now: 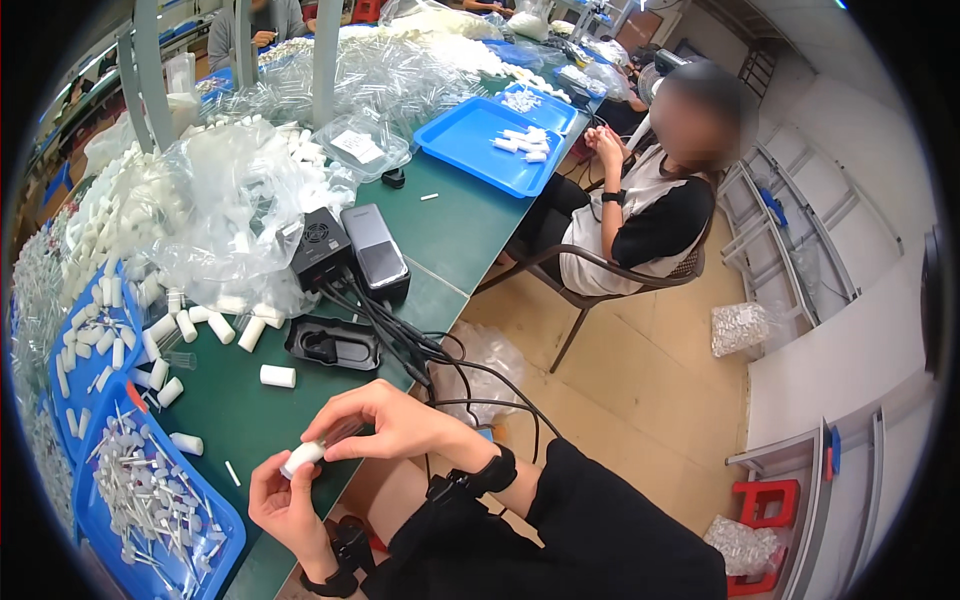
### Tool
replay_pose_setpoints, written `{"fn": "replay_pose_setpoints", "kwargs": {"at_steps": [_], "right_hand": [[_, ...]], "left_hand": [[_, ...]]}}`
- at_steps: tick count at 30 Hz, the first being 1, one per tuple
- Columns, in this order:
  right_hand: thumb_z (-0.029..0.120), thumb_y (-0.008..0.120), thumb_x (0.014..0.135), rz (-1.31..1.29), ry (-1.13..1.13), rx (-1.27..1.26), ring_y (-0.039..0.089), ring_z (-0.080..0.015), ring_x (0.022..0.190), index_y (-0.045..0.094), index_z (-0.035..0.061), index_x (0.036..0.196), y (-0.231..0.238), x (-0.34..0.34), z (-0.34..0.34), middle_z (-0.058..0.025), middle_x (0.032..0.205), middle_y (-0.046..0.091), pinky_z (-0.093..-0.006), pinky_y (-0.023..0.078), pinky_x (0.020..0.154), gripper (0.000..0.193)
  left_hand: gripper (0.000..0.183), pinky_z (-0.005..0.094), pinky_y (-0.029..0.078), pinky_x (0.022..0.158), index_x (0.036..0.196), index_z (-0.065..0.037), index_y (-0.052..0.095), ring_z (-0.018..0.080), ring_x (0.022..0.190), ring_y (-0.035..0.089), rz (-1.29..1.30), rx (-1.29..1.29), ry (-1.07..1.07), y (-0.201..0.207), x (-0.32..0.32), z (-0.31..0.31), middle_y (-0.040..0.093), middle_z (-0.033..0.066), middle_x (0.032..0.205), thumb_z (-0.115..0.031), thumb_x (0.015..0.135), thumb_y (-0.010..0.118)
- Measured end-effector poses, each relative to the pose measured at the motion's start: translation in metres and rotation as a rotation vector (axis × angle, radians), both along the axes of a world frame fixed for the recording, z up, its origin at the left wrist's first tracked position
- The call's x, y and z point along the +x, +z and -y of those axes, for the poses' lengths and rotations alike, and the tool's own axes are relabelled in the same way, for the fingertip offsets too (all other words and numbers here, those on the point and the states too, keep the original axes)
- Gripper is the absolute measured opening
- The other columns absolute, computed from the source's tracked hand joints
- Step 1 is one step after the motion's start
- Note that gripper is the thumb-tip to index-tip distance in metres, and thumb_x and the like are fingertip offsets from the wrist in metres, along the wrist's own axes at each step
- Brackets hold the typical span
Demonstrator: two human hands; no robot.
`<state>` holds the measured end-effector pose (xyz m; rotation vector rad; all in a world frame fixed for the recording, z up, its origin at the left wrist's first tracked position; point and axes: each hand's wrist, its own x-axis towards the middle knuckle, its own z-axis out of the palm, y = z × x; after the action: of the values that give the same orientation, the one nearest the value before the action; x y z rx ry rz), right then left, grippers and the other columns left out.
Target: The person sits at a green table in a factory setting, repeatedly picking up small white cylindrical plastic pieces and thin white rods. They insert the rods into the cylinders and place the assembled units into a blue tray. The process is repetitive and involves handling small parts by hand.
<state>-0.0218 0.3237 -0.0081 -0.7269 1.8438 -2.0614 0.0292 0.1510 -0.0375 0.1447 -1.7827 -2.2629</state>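
Over the near edge of the green table, both my hands meet at a small white cylinder (302, 458). My left hand (285, 505) pinches its lower end between thumb and fingers. From the other side, the thumb and fingers of my right hand (395, 420) close on its upper end. A clear, tube-like piece (345, 430) shows under the right fingers; whether it is joined to the cylinder I cannot tell. Nearby on the table lie another white cylinder (278, 376) and a thin white stick (233, 473). Black straps circle both my wrists.
A blue tray (228, 520) of white sticks with round ends lies at left, below another blue tray (62, 345) of white cylinders. Black devices (375, 250) with trailing cables (450, 365) stand ahead. A seated co-worker (640, 210) is beside a blue tray (450, 140).
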Motion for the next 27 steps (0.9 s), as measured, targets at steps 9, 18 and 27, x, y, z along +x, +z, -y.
{"fn": "replay_pose_setpoints", "kwargs": {"at_steps": [9,18,27], "right_hand": [[0.009,0.067,0.076,-0.148,0.021,0.147,0.063,-0.0157,0.079,0.065,0.0019,0.096,0.038,0.008,0.042,-0.0094,0.089,0.064,-0.0268,0.051,0.068,0.021],[-0.007,0.065,0.072,-0.188,0.214,-0.02,0.06,-0.018,0.093,0.065,-0.0011,0.095,0.047,-0.014,0.128,-0.0107,0.1,0.061,-0.0282,0.05,0.081,0.024],[-0.004,0.065,0.076,-0.496,0.238,0.116,0.06,-0.0187,0.097,0.054,-0.0053,0.105,0.052,-0.017,0.189,-0.0139,0.103,0.061,-0.0287,0.05,0.082,0.032]], "left_hand": [[0.026,0.0264,0.051,0.071,0.106,0.009,0.054,0.0173,0.079,0.061,-0.016,0.013,0.123,0.028,0.026,0.023,0.06,0.0134,0.093,0.005,0.08,0.058],[0.024,0.0223,0.05,0.068,0.103,0.002,0.063,0.0124,0.074,0.062,-0.151,0.003,0.027,0.07,0.025,0.121,0.064,0.0087,0.089,0.001,0.08,0.06],[0.023,0.0274,0.053,0.075,0.1,0.004,0.062,0.0163,0.084,0.063,-0.345,-0.227,0.009,0.053,0.02,0.186,0.065,0.0129,0.095,0.006,0.078,0.06]]}}
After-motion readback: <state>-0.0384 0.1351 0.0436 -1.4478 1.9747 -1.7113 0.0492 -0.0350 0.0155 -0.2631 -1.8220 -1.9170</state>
